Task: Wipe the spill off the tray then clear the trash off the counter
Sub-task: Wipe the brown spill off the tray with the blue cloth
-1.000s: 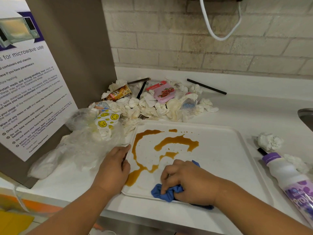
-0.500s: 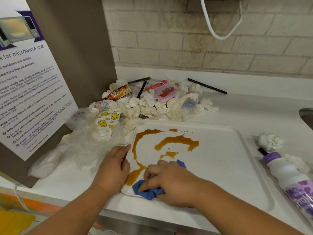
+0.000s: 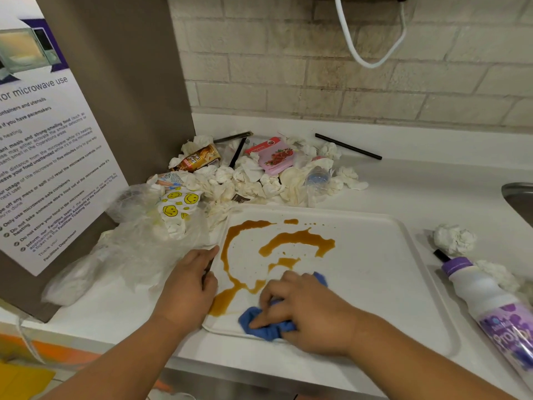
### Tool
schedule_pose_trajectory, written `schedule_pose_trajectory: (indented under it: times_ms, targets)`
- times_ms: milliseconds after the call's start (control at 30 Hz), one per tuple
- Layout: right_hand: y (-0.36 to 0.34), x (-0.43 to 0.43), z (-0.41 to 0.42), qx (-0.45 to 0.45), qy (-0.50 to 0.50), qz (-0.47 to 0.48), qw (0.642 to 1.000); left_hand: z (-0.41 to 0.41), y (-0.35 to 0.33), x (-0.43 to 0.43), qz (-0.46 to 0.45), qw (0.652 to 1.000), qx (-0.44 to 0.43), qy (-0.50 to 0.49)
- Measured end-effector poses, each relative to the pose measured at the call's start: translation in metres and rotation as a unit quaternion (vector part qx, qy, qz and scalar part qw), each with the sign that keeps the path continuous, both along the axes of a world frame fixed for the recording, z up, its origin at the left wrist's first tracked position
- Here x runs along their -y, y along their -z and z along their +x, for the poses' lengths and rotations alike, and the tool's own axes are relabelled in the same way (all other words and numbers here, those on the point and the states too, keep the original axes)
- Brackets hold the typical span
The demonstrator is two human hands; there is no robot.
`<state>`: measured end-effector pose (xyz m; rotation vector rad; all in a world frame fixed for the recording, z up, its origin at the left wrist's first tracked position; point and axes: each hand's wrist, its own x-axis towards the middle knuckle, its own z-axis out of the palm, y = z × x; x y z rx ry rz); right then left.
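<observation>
The left hand (image 3: 187, 287) is lying on the left rim of the white tray (image 3: 389, 272), with its fingers together and almost straight and the thumb resting over the rim. The right hand (image 3: 305, 310) is curling its fingers around a blue cloth (image 3: 259, 329) and is pressing it on the tray near the front left corner. The brown spill (image 3: 297, 241) is covering the left half of the tray, and its front end is lying just beside the cloth.

At the left edge of the counter (image 3: 418, 183) a microwave notice (image 3: 43, 145) is leaning on a panel. A clear plastic bag (image 3: 129, 249) is lying below it, touching the left hand. Behind the tray, in the back left corner, a pile of crumpled tissues (image 3: 251, 180) is sitting with a smiley-face wrapper (image 3: 178, 203), a brown snack wrapper (image 3: 199, 160) and a pink packet (image 3: 277, 157). A black straw (image 3: 349, 147) is lying near the back edge. Right of the tray a crumpled tissue (image 3: 454, 238) is sitting, and in front of it a white bottle with a purple cap (image 3: 490, 307) is lying on its side. A sink (image 3: 519, 197) is showing at the right edge.
</observation>
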<state>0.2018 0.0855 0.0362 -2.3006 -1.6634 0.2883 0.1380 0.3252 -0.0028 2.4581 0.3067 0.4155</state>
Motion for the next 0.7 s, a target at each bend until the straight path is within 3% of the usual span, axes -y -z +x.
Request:
schedule_pose_trajectory:
  times_ms: [133, 367, 567, 700]
  targets:
    - [0.002, 0.021, 0.005, -0.015, 0.011, 0.001, 1.000, 0.000, -0.001, 0.000, -0.003, 1.000, -0.003, -0.001]
    - [0.016, 0.082, 0.036, 0.021, 0.191, 0.084, 0.978, 0.000, -0.002, 0.002, -0.004, 1.000, 0.000, -0.002]
    - [0.014, 0.048, 0.004, 0.014, 0.066, 0.055, 0.996, 0.000, -0.002, 0.000, 0.005, 1.000, -0.003, 0.007]
    - [0.017, 0.066, 0.040, 0.019, 0.160, 0.089, 0.983, 0.000, -0.003, -0.001, -0.002, 1.000, -0.010, 0.011]
